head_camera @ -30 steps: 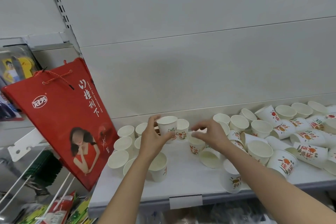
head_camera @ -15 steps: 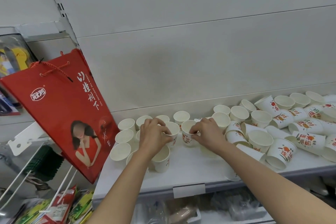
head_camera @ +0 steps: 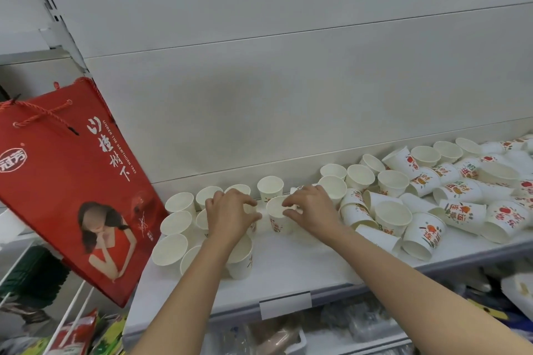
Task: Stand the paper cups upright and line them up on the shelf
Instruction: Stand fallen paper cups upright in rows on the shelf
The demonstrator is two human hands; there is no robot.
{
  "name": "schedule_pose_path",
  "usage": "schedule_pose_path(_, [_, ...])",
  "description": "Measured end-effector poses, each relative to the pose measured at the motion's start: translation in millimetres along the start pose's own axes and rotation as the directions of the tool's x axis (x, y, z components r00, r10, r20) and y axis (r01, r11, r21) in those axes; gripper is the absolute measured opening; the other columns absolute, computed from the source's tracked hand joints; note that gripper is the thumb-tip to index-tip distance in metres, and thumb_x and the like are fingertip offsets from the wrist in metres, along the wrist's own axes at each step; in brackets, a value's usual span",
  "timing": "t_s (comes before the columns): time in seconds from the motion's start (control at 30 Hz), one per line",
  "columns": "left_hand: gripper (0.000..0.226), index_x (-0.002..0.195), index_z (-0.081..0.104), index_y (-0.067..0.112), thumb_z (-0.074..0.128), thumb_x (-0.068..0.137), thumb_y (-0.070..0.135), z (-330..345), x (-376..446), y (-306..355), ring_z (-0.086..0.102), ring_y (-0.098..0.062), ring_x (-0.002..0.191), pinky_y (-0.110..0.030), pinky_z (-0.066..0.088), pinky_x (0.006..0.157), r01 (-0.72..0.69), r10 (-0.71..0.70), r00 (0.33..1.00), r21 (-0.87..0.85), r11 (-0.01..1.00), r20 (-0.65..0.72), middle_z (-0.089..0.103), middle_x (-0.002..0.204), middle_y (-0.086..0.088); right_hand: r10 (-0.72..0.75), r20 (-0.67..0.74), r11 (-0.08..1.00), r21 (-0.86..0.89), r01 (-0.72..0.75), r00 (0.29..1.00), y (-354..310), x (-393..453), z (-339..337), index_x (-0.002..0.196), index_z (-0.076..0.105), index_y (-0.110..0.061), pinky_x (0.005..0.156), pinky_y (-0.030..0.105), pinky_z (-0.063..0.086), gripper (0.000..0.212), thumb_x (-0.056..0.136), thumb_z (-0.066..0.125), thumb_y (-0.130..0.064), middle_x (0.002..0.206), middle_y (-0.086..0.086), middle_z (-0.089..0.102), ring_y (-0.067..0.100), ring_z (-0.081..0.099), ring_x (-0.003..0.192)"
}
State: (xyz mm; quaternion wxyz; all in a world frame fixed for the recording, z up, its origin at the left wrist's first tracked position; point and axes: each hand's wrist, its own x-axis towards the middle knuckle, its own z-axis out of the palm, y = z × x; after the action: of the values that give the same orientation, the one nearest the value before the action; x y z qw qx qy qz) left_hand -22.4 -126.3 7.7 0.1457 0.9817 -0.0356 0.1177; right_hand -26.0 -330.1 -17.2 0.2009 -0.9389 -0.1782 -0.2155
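Note:
Several white paper cups with red fruit print stand upright in rows (head_camera: 176, 222) on the left part of the white shelf (head_camera: 294, 265). My left hand (head_camera: 229, 215) curls over an upright cup that it mostly hides. My right hand (head_camera: 310, 207) pinches the rim of another upright cup (head_camera: 278, 217) just to the right of it. To the right lies a jumbled pile of cups (head_camera: 450, 204), some on their sides and some upright.
A red gift bag (head_camera: 72, 187) hangs tilted at the shelf's left end, close to the leftmost cups. A blank price label (head_camera: 285, 304) sits on the shelf's front edge. Packaged goods lie on the shelf below.
Both hands have come down from holding cups above the shelf. The left hand's cup and the right hand's cup now stand side by side on the shelf.

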Motion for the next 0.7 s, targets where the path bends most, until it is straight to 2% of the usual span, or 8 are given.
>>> schedule_pose_path(0.07, [0.019,0.098,0.074,0.039,0.072,0.079,0.041,-0.9,9.7,9.1,0.052,-0.021,0.106,-0.033,0.033,0.086,-0.075,0.069,0.996,-0.099,0.992,-0.063,0.067,0.106,0.013,0.047,-0.088,0.999,0.011,-0.046,0.995,20.6,-2.0,-12.9,0.078,0.071,-0.024,0.073,0.035,0.038,0.010,0.071,0.076,-0.027,0.078,-0.009,0.070,0.023,0.060,0.079])
schedule_pose_path(0.13, [0.016,0.097,0.075,0.036,0.071,0.081,0.037,2.7,21.5,29.1,0.054,-0.021,0.103,-0.033,0.036,0.086,-0.154,0.145,0.987,-0.149,0.977,-0.072,0.070,0.101,0.011,0.111,-0.106,0.993,-0.033,-0.115,0.988,43.5,-4.8,-29.6,0.078,0.072,-0.024,0.073,0.033,0.033,0.007,0.072,0.075,-0.024,0.078,-0.009,0.070,0.022,0.058,0.079])
schedule_pose_path(0.27, [0.019,0.105,0.072,0.032,0.067,0.086,0.030,26.1,43.9,87.5,0.053,-0.018,0.107,-0.030,0.039,0.084,-0.312,0.326,0.942,-0.148,0.938,0.082,0.068,0.110,0.008,0.211,-0.002,0.966,-0.149,-0.209,0.977,80.7,-13.2,-52.7,0.086,0.073,-0.023,0.075,0.035,0.035,0.013,0.075,0.073,-0.018,0.083,-0.006,0.070,0.024,0.056,0.084])
schedule_pose_path(0.33, [0.024,0.110,0.068,0.029,0.064,0.087,0.022,38.3,56.8,109.0,0.054,-0.019,0.109,-0.031,0.043,0.081,-0.305,0.330,0.924,-0.146,0.941,0.194,0.065,0.113,0.004,0.193,0.038,0.968,-0.168,-0.184,0.981,94.0,-15.2,-53.8,0.089,0.073,-0.024,0.074,0.035,0.035,0.018,0.073,0.074,-0.016,0.085,-0.006,0.070,0.025,0.055,0.085])
schedule_pose_path(0.47, [0.031,0.108,0.061,0.030,0.059,0.084,0.010,52.6,74.7,123.3,0.057,-0.022,0.104,-0.033,0.046,0.078,-0.266,0.300,0.883,-0.142,0.954,0.362,0.060,0.114,0.003,0.104,0.076,0.976,-0.198,-0.087,0.992,110.4,-7.7,-49.1,0.086,0.073,-0.023,0.070,0.031,0.030,0.027,0.063,0.079,-0.011,0.085,-0.005,0.070,0.027,0.055,0.084])
schedule_pose_path(0.6, [0.043,0.112,0.056,0.035,0.057,0.081,0.005,53.8,82.2,120.8,0.055,-0.020,0.100,-0.036,0.047,0.076,-0.349,0.355,0.845,-0.090,0.933,0.400,0.055,0.117,0.007,0.038,0.164,0.975,-0.224,-0.001,0.986,112.7,-0.7,-47.6,0.078,0.072,-0.025,0.072,0.032,0.029,0.015,0.068,0.072,-0.014,0.075,-0.008,0.068,0.022,0.052,0.083])
schedule_pose_path(0.7, [0.045,0.115,0.058,0.036,0.057,0.081,0.006,52.5,88.0,119.3,0.055,-0.019,0.098,-0.039,0.048,0.078,-0.447,0.418,0.807,-0.033,0.894,0.418,0.050,0.122,0.009,0.040,0.139,0.979,-0.206,-0.011,0.990,124.2,-3.2,-51.5,0.070,0.070,-0.026,0.071,0.031,0.028,0.012,0.069,0.070,-0.015,0.067,-0.008,0.066,0.020,0.052,0.074])
